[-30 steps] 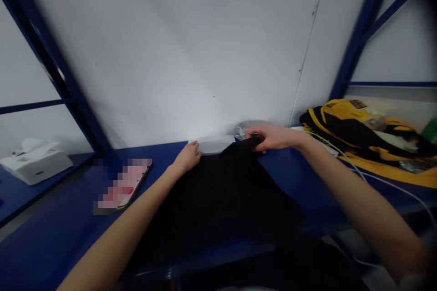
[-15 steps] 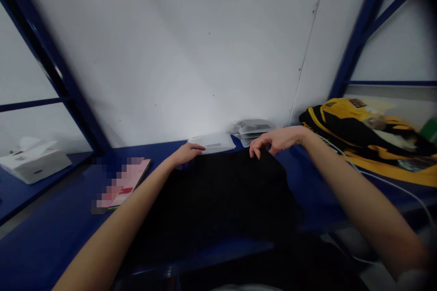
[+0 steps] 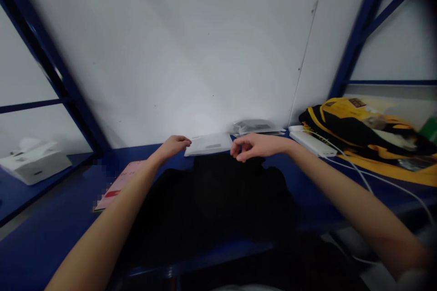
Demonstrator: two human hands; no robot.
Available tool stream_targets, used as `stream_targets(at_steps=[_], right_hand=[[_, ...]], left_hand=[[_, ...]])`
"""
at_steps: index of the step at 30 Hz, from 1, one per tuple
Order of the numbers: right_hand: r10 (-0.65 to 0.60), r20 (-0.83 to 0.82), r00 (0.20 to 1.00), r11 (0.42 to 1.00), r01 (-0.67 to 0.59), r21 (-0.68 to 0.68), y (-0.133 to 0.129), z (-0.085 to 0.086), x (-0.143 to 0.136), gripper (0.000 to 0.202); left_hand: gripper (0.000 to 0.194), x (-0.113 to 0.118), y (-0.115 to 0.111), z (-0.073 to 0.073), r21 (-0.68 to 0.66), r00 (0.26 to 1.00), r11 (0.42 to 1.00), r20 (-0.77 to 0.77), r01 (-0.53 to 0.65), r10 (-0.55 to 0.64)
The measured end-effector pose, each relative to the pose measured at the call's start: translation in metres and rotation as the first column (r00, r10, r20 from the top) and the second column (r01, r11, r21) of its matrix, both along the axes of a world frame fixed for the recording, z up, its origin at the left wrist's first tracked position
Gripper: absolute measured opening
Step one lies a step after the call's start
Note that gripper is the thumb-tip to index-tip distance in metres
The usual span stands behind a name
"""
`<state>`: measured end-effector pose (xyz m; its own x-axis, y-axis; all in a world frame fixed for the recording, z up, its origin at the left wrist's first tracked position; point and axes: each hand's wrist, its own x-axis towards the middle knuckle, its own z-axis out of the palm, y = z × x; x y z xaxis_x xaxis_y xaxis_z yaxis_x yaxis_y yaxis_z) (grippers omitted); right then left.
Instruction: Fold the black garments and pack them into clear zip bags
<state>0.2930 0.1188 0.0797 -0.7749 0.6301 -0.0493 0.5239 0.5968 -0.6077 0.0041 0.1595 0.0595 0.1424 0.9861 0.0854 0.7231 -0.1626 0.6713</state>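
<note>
Right hand (image 3: 243, 147) has let go of black cloth (image 3: 218, 195), fingers loosely curled above its far edge. Left hand (image 3: 174, 146) now off cloth, by white packet (image 3: 210, 142); grip unclear. Cloth lies spread toward worktop's (image 3: 64, 223) near edge.

Bare forearms (image 3: 337, 186), pale sleeve edge (image 3: 414, 279)

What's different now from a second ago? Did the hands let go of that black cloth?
The right hand, which pinched up the black cloth, has shifted left and seems to have let go; the raised part now lies lower. The left hand has moved left, off the cloth's far edge. The tissue pack and yellow-and-black bag stayed put.
</note>
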Motion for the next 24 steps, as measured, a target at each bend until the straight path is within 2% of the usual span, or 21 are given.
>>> stream_targets(at_steps=[3, 6, 9, 12, 15, 17, 20, 24], right_hand=[[-0.054, 0.236, 0.970, 0.999, 0.051, 0.018, 0.010, -0.006, 0.011, 0.032], [-0.119, 0.410, 0.904, 0.992, 0.087, 0.094, 0.013, -0.014, 0.011, 0.048], [-0.144, 0.530, 0.836, 0.987, 0.085, 0.133, 0.012, -0.020, 0.007, 0.061], [-0.163, 0.545, 0.822, 0.982, 0.083, 0.170, 0.012, -0.026, 0.004, 0.058], [-0.156, 0.520, 0.840, 0.983, 0.079, 0.168, 0.014, -0.027, 0.003, 0.042], [-0.155, 0.496, 0.854, 0.984, 0.088, 0.155, 0.016, -0.025, 0.004, 0.030], [-0.174, 0.460, 0.871, 0.978, 0.099, 0.183, 0.017, -0.019, 0.006, 0.021], [-0.208, 0.385, 0.899, 0.956, 0.103, 0.275, 0.021, -0.013, 0.009, 0.021]], left_hand=[[0.036, 0.018, -0.021, 0.013, -0.031, 0.966, 0.967, -0.059, 0.252, -0.254], [0.036, 0.046, -0.051, 0.019, -0.101, 0.842, 0.859, -0.172, 0.501, -0.511], [0.051, 0.073, -0.077, 0.013, -0.169, 0.725, 0.766, -0.249, 0.620, -0.642], [0.057, 0.088, -0.089, 0.003, -0.188, 0.682, 0.750, -0.321, 0.634, -0.657], [0.040, 0.087, -0.090, 0.007, -0.151, 0.652, 0.729, -0.353, 0.668, -0.671], [0.034, 0.076, -0.088, 0.021, -0.123, 0.678, 0.745, -0.338, 0.656, -0.653], [0.036, 0.049, -0.087, 0.049, -0.098, 0.800, 0.852, -0.302, 0.514, -0.518], [0.023, 0.002, -0.090, 0.077, -0.235, 0.843, 0.868, -0.232, 0.437, -0.486]])
